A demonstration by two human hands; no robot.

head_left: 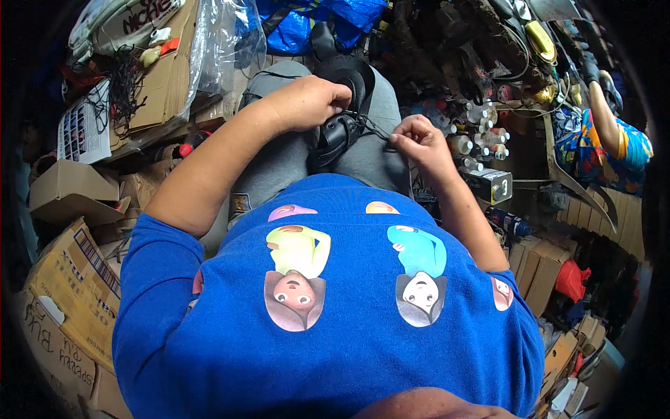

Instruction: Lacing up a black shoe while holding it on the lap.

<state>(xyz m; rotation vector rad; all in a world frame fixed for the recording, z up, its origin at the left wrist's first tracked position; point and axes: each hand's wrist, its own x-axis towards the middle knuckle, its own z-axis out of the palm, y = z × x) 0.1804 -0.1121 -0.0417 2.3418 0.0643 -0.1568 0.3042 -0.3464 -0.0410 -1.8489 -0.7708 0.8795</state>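
Observation:
A black leather shoe (337, 140) rests on my lap, between my grey-trousered thighs. My left hand (314, 103) lies over its far left side, fingers curled closed against it; its fingertips are partly hidden. Thin black lace (375, 130) runs from the shoe's opening toward the right. At the lace's end, my right hand (423, 143) is closed in a pinch, thumb against forefinger. Just beyond the shoe, a rounded black piece (347, 75) with a strap-like edge lies across my knees; whether it belongs to the same shoe I cannot tell.
Cardboard with black laces (128, 94) and plastic wrap lies at the far left. Open boxes (73, 192) stand nearer on that side. Several small bottles (481, 133) and a metal can (490, 186) are at my right. Another person in a colourful shirt (614, 150) works at the far right.

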